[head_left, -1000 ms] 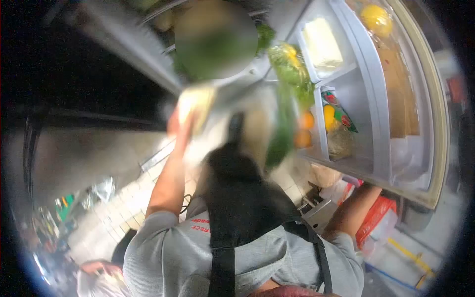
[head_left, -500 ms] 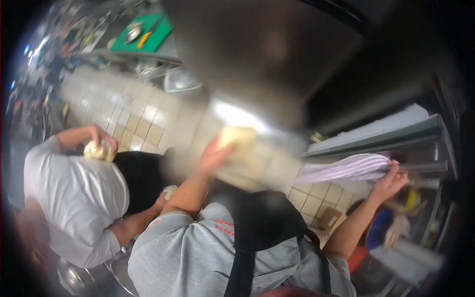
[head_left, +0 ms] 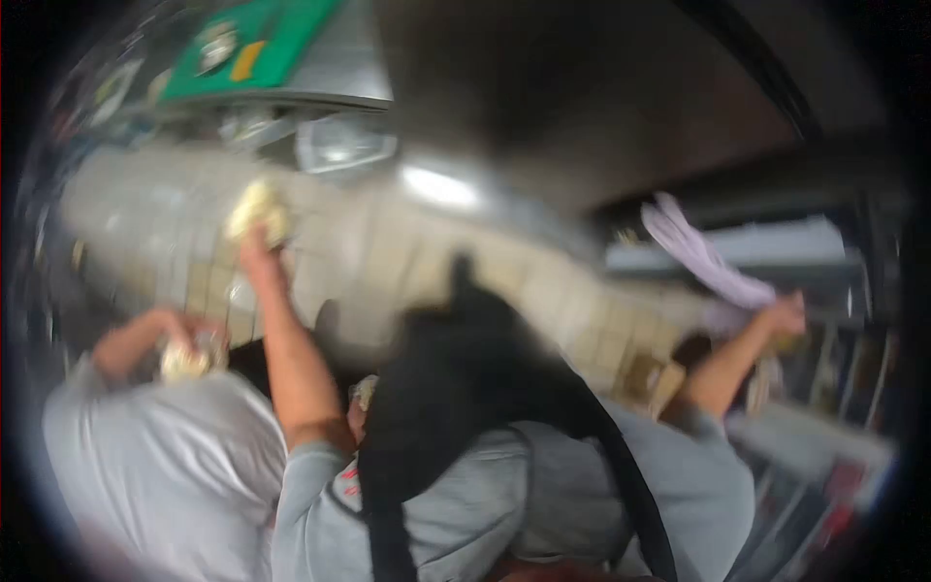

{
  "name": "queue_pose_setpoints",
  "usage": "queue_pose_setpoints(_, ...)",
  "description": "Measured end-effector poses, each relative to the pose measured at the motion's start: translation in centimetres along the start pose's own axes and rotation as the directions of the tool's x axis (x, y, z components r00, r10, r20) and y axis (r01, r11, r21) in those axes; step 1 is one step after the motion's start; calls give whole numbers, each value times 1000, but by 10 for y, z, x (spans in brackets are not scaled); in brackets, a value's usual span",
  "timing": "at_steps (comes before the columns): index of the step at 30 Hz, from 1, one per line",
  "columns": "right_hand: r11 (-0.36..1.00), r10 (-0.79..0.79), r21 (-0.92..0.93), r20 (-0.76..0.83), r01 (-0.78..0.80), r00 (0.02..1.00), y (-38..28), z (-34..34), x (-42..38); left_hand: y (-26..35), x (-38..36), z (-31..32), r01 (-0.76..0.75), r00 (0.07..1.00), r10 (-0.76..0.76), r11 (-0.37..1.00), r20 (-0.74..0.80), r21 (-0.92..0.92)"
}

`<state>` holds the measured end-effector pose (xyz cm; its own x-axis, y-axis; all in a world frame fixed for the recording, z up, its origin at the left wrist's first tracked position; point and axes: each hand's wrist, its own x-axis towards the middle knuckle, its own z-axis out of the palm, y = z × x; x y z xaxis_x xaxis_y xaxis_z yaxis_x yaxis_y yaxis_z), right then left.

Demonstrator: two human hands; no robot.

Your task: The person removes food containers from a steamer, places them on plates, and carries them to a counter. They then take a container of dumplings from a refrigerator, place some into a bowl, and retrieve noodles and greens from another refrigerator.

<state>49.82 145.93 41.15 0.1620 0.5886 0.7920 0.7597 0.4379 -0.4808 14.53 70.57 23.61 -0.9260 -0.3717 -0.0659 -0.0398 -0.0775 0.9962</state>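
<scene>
My left hand (head_left: 260,250) is stretched forward on the left, closed around a pale yellow lumpy bundle (head_left: 260,210); blur hides what it is made of. On the right, my right hand (head_left: 784,316) grips one end of a white and purple striped towel (head_left: 708,260). The towel trails up and to the left from my fingers, in front of a steel shelf.
A co-worker in a grey shirt (head_left: 155,466) stands close on my left, holding a pale lumpy thing (head_left: 189,361). A green cutting board (head_left: 281,48) with an orange-handled tool (head_left: 248,60) lies on a counter. A cardboard box (head_left: 645,376) is on the tiled floor.
My left hand has swung out to the left with the pale yellow bundle. The towel, earlier lying along the shelf's bar, now hangs in the air from my right hand. The view has turned.
</scene>
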Motion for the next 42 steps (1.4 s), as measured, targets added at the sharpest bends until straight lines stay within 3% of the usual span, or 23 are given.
queue_pose_setpoints(1, 995, 55, -82, 19, -53, 998, -31, -16, -10, -24, 15, -15, 87, 996, -86, 996, 39, -28)
queue_pose_setpoints(2, 964, 235, -135, 37, -228, 971, -27, -9, -4, -19, 7, -2, 130, 991, -132, 968, 4, -212)
queue_pose_setpoints(4, 984, 119, 144, -112, -103, 987, 22, 27, 5, -29, 1, 10, 179, 984, -172, 954, 50, -241)
queue_pose_setpoints(5, 949, 179, 264, 3, -174, 984, 17, 28, 5, -37, -3, 17, 190, 981, -175, 952, 82, -240)
queue_pose_setpoints(7, 980, 166, 125, -115, -152, 979, 67, 60, 19, -51, -8, 34, 283, 959, -271, 929, 84, -240)
queue_pose_setpoints(8, 923, 230, 329, -51, -201, 972, -15, 28, -2, -52, 15, 31, 339, 940, -321, 908, 113, -245)
queue_pose_setpoints(9, 885, 279, 376, 40, -273, 959, -10, 27, 1, -53, 15, 42, 356, 934, -334, 905, 127, -232)
queue_pose_setpoints(11, 870, 183, 443, 116, -216, 976, 11, 29, 3, -54, 16, 65, 374, 920, -339, 908, 195, -186)
queue_pose_setpoints(16, 878, 176, 433, 108, -206, 978, 44, -14, 0, -52, 4, 111, 328, 913, -283, 937, 294, -117)
queue_pose_setpoints(19, 957, 225, 180, 35, -227, 974, 54, -42, -4, -75, -16, 115, 357, 894, -319, 931, 314, -73)
queue_pose_setpoints(21, 992, 124, 23, 21, -124, 992, 120, -54, 1, -99, -39, 113, 408, 873, -372, 911, 314, -57)
queue_pose_setpoints(22, 997, -48, -64, -16, 47, 999, 175, -61, 9, -107, -53, 109, 410, 866, -375, 911, 330, -43)
queue_pose_setpoints(23, 996, -36, -82, -26, 33, 999, 191, -73, 8, -115, -69, 107, 446, 851, -412, 894, 324, -34)
queue_pose_setpoints(25, 948, 304, -92, -2, -303, 953, 201, -91, 2, -130, -93, 102, 489, 825, -458, 872, 331, -12)
queue_pose_setpoints(26, 930, 316, 198, 9, -311, 949, 191, -91, -10, -138, -101, 103, 517, 801, -487, 856, 349, 8)
queue_pose_setpoints(29, 914, 270, 262, 173, -309, 947, 217, -108, -37, -146, -128, 107, 544, 752, -537, 833, 382, 99)
queue_pose_setpoints(34, 950, 268, 94, 239, -297, 933, 245, -123, -75, -157, -167, 163, 559, 681, -595, 799, 426, 222)
queue_pose_setpoints(36, 588, 638, 460, 241, -665, 731, 278, -115, -108, -169, -188, 199, 548, 653, -601, 795, 460, 261)
queue_pose_setpoints(37, 578, 690, 376, 249, -724, 680, 293, -117, -133, -174, -196, 217, 549, 622, -615, 784, 483, 290)
queue_pose_setpoints(38, 672, 699, 37, 298, -739, 650, 308, -122, -175, -175, -206, 240, 512, 647, -604, 797, 466, 322)
queue_pose_setpoints(40, 640, 768, -616, 498, -459, 402, 339, -127, -268, -172, -223, 272, 489, 604, -610, 791, 513, 367)
queue_pose_setpoints(41, 598, 800, -800, 592, -56, 96, 374, -119, -330, -170, -232, 288, 479, 564, -610, 791, 557, 382)
queue_pose_setpoints(42, 844, 524, -515, 852, -149, 26, 430, -107, -436, -164, -243, 304, 489, 529, -600, 794, 601, 362)
